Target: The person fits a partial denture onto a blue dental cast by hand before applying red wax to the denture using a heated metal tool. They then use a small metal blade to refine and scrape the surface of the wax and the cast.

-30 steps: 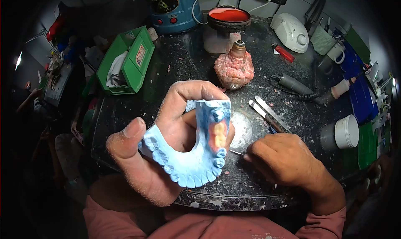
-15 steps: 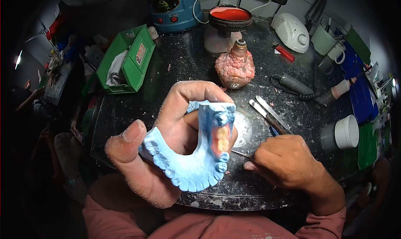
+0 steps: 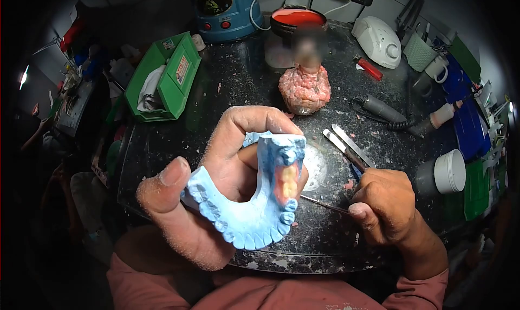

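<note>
A blue dental cast (image 3: pixel 244 212), shaped like a horseshoe, rests in my left hand (image 3: pixel 216 142), thumb at its left side and curled fingers behind its right side. On the cast's right arm sit yellowish teeth (image 3: pixel 290 181) in pink wax. My right hand (image 3: pixel 384 207) is closed round a thin metal tool (image 3: pixel 327 205), whose tip reaches the cast's right edge beside the pink part; whether it touches cannot be made out. Behind the hands stands a lumpy pink mass (image 3: pixel 305 90) below a blurred neck.
Two metal tools (image 3: pixel 346 147) lie beyond my right hand. Around them are a green bin (image 3: pixel 181 74), a red-filled pan (image 3: pixel 299 18), a white device (image 3: pixel 377 43), a red lighter (image 3: pixel 370 69), a dark handpiece (image 3: pixel 384 110) and a white tub (image 3: pixel 449 172).
My right hand has moved right and turned, showing more of the thin tool's shaft. A blur now covers the neck above the pink mass. My left hand and the cast have barely moved.
</note>
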A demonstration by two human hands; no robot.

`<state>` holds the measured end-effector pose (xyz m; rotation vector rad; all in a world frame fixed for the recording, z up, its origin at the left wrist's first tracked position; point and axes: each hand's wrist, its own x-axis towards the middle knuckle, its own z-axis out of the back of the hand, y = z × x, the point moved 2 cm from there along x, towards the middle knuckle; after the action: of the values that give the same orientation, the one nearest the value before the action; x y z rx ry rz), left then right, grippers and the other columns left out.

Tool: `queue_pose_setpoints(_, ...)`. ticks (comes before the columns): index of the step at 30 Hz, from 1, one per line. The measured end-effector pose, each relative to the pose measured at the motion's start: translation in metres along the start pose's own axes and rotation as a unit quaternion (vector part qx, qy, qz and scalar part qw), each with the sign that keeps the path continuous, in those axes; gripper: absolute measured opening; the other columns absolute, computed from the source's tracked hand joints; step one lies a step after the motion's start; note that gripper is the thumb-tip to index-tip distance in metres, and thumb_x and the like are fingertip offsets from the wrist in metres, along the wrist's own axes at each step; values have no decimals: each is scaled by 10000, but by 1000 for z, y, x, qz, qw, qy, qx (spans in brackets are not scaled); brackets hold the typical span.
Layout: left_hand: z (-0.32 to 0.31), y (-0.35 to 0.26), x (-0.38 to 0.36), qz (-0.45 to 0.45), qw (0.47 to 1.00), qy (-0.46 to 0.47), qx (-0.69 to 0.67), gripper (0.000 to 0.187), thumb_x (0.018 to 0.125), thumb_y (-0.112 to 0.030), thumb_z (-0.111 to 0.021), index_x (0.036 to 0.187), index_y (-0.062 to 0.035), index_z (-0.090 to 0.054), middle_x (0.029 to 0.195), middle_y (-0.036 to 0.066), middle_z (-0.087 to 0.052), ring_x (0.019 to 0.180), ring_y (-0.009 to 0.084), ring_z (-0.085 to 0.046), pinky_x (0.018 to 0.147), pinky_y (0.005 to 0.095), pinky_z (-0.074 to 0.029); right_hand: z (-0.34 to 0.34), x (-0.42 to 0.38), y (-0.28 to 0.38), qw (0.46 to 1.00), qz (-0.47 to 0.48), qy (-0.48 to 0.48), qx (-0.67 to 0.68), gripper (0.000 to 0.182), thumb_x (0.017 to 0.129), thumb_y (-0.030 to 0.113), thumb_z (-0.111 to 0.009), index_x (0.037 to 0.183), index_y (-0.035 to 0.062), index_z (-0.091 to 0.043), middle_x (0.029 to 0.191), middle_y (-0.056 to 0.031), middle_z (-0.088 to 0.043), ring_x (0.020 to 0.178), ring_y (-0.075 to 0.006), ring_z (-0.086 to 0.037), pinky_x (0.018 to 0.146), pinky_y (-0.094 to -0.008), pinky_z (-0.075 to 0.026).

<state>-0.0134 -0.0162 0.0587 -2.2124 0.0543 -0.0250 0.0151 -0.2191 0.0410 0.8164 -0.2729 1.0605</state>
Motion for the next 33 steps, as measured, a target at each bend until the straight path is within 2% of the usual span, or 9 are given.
queue_pose_setpoints(16, 0, 1, 1, -4, 1000, 9, 8, 803, 787, -726, -294, 1144, -19, -427, 653, 118, -507, 537, 164, -467, 526, 288, -392, 3, 0, 3, 1000, 7, 1, 2, 226, 813, 148, -706, 675, 61, -550, 572, -50, -447, 449, -204, -453, 412, -322, -348)
queue_pose_setpoints(18, 1, 1, 2, -12, 999, 37, 3, 815, 788, -733, -288, 1143, -12, -426, 653, 123, -507, 538, 167, -469, 526, 288, -392, 2, 0, 3, 1000, 8, -4, 4, 230, 814, 150, -706, 672, 61, -547, 571, -50, -447, 448, -203, -452, 410, -322, -346)
queue_pose_setpoints(22, 0, 0, 2, 0, 1000, 16, -18, 820, 803, -724, -274, 1153, 2, -424, 662, 134, -508, 555, 174, -474, 525, 282, -390, 2, 1, 3, 1000, 13, -10, 5, 241, 810, 143, -711, 661, 65, -538, 564, -48, -444, 444, -198, -450, 403, -321, -337)
queue_pose_setpoints(24, 3, -1, 6, 80, 995, -33, -47, 813, 825, -705, -267, 1160, 19, -424, 687, 136, -501, 561, 169, -436, 511, 280, -363, 2, 1, 2, 1000, 10, -5, 1, 239, 808, 129, -710, 658, 66, -536, 561, -49, -446, 442, -199, -450, 402, -321, -338)
queue_pose_setpoints(26, 20, 3, 12, 103, 989, 46, -101, 762, 861, -656, -279, 1147, 31, -444, 727, 93, -458, 580, 141, -329, 501, 263, -293, 1, 2, -1, 1000, 5, 2, -2, 238, 807, 115, -709, 655, 66, -533, 558, -50, -447, 440, -201, -450, 401, -322, -340)
queue_pose_setpoints(29, 35, 7, 24, 119, 982, 37, -139, 678, 906, -566, -276, 1140, 42, -466, 755, 68, -430, 632, 142, -334, 505, 256, -283, -1, 1, -7, 1000, -9, -3, -3, 222, 805, 65, -697, 656, 56, -532, 565, -58, -468, 444, -219, -461, 413, -330, -359)
queue_pose_setpoints(33, 48, 10, 33, 139, 976, 24, -166, 614, 900, -515, -314, 1106, 43, -465, 769, 59, -411, 636, 136, -335, 509, 250, -283, -2, -1, -13, 999, -41, -10, 12, 225, 819, 50, -678, 659, 37, -521, 565, -67, -455, 454, -228, -457, 437, -342, -362)
